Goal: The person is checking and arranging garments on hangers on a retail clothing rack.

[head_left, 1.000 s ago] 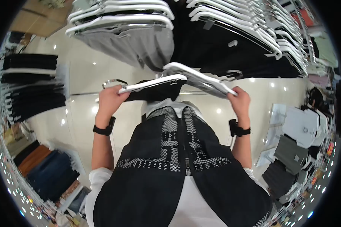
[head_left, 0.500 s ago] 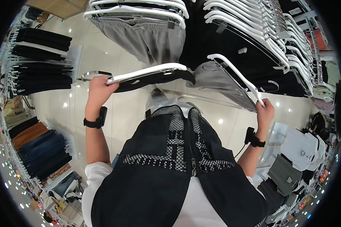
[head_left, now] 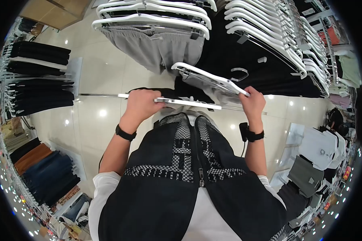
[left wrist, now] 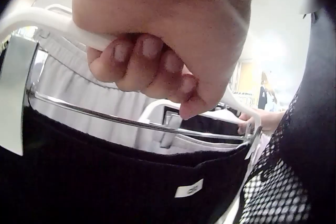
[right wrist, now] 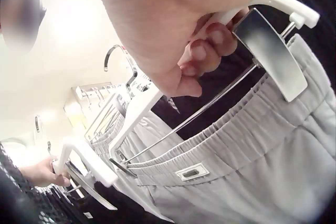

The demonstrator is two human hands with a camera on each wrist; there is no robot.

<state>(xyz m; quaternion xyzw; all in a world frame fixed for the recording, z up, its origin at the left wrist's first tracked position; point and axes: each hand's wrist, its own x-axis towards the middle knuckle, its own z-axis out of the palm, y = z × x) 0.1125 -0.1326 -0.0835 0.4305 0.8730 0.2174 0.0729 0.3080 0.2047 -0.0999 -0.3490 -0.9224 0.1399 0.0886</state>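
In the head view my left hand (head_left: 142,106) grips a white hanger (head_left: 193,104) before the torso. Its fingers (left wrist: 149,50) curl round the bar in the left wrist view, with a black garment (left wrist: 121,171) bearing a small white label clipped below. My right hand (head_left: 252,105) holds the end of a second white hanger (head_left: 213,76), which slants up and left. From that one hang grey elastic-waist trousers (right wrist: 252,145), held by metal clips; the right fingers (right wrist: 210,50) wrap its bar. Both hangers are off the rack, close together.
Ahead, a rack holds grey trousers (head_left: 161,44) and black garments (head_left: 229,52) on white hangers. Dark clothes (head_left: 40,92) hang at the left, jeans (head_left: 48,176) lower left, and light tops (head_left: 317,148) at the right. A thin metal rail (head_left: 96,95) crosses below the hands.
Over the last half second both hands have moved inward, the left to the right and the right to the left and up. The left hanger has turned nearly level; both stay gripped.
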